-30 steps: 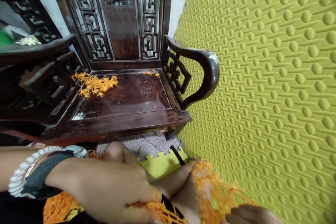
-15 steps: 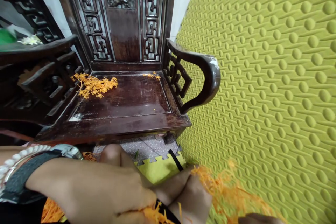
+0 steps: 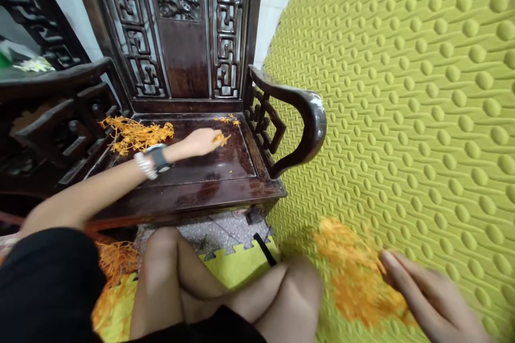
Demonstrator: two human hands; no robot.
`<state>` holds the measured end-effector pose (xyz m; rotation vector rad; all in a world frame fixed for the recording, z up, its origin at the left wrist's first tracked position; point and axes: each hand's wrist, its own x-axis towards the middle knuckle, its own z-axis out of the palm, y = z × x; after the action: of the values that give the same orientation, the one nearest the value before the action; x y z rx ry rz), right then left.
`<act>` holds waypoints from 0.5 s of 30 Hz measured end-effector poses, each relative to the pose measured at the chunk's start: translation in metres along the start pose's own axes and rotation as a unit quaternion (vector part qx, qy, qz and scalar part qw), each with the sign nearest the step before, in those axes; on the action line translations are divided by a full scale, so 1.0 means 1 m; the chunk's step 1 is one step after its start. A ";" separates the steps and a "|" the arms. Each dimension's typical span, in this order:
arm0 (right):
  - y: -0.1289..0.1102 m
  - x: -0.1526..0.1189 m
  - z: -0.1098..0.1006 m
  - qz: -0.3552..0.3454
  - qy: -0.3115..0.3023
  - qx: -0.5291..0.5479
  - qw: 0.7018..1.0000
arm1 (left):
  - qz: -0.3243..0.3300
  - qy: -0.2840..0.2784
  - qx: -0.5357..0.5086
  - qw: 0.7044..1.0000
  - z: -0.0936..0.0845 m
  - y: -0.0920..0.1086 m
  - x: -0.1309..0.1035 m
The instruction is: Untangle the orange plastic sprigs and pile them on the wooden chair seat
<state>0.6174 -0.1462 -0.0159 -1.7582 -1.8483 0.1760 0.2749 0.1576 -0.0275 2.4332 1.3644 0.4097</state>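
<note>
My left hand reaches over the dark wooden chair seat, its fingers closed on a small orange piece. At the lower right, my right hand pinches a large bunch of orange strands, which is blurred and hangs over the yellow mat. An orange stringy heap lies on the left part of the seat. Small orange bits lie near the seat's back right corner.
The chair has a carved back and a curved right armrest. Yellow bumpy matting covers the right side. More orange strands lie at the lower left, beside my crossed legs. A black strap lies near my knees.
My left hand has moved from above my lap forward to the seat, now with a small orange piece. My right hand and its orange bunch have come further into view at the right.
</note>
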 end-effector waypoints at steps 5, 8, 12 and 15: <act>-0.013 0.028 0.029 0.023 0.025 0.047 0.998 | -0.084 0.053 -0.008 0.995 0.031 -0.006 0.099; -0.010 0.041 0.035 0.017 0.025 0.049 0.998 | -0.139 0.072 -0.018 0.988 0.043 -0.009 0.135; -0.010 0.052 0.041 -0.038 0.035 0.028 0.998 | -0.084 0.213 -0.066 0.971 0.049 0.010 0.138; -0.017 0.061 0.047 -0.121 0.040 -0.010 0.992 | 0.143 0.245 -0.214 0.935 0.043 0.049 0.088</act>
<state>0.5822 -0.0764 -0.0274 -1.5137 -1.9896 -0.0071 0.3739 0.2031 -0.0388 2.2290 0.9330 1.3110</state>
